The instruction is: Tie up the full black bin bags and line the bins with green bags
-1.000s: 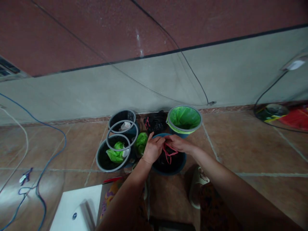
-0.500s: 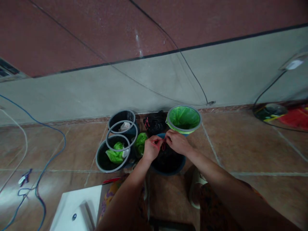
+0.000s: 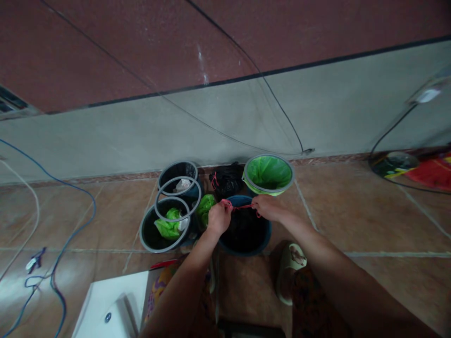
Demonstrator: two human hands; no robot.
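My left hand (image 3: 219,218) and my right hand (image 3: 269,208) pinch a thin red drawstring (image 3: 243,206) and pull it taut between them. The cord runs across the top of a black bag (image 3: 244,230) lining a dark blue bucket (image 3: 262,245), just above its rim. Next to my left hand lies a bunched green plastic bag (image 3: 206,210). Beyond my hands sit a tied black bag with red cord (image 3: 225,180) and a bucket lined with a green bag (image 3: 268,172).
Left of my hands, a black bucket (image 3: 141,230) holds a green bag, with a grey loose ring (image 3: 178,198) and another bucket (image 3: 179,170) behind it. A concrete wall rises behind. A blue cable (image 3: 70,225) lies on the tiles; a sandal (image 3: 291,272) is near my right arm.
My hands have moved apart sideways, drawing the red cord straight across the top of the blue bucket. A moment earlier the cord hung looser, in a loop inside the bucket.
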